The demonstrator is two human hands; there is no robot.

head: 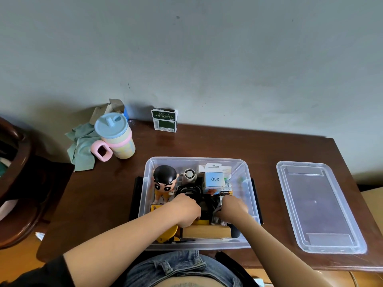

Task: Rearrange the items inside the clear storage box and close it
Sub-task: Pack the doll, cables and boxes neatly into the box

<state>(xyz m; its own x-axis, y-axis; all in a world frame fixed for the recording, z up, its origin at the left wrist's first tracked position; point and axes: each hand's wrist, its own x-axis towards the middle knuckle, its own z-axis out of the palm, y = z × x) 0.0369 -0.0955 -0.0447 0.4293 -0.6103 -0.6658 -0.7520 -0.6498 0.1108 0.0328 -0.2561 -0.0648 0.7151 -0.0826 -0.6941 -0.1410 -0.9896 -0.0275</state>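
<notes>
The clear storage box (pixel 147 170) stands open on the brown table, near its front edge. Its clear lid (pixel 320 206) lies flat on the table to the right. Inside are a black-haired cartoon figure (pixel 164 184), a small white fan (pixel 189 174), a white "Q88" carton (pixel 214 179), a coil of black cable (pixel 190 191), a wooden block (pixel 207 232) and a yellow item (pixel 167 235). Both hands are down in the box's middle. My left hand (pixel 185 210) curls over the black cable. My right hand (pixel 233 207) is curled among dark cables; what it holds is hidden.
A pastel lidded cup with a pink handle (pixel 116 137) and a green cloth (pixel 83 146) sit at the table's back left. A green-and-white carton (pixel 164 120) leans on the wall. A dark wooden chair (pixel 18 183) stands left of the table.
</notes>
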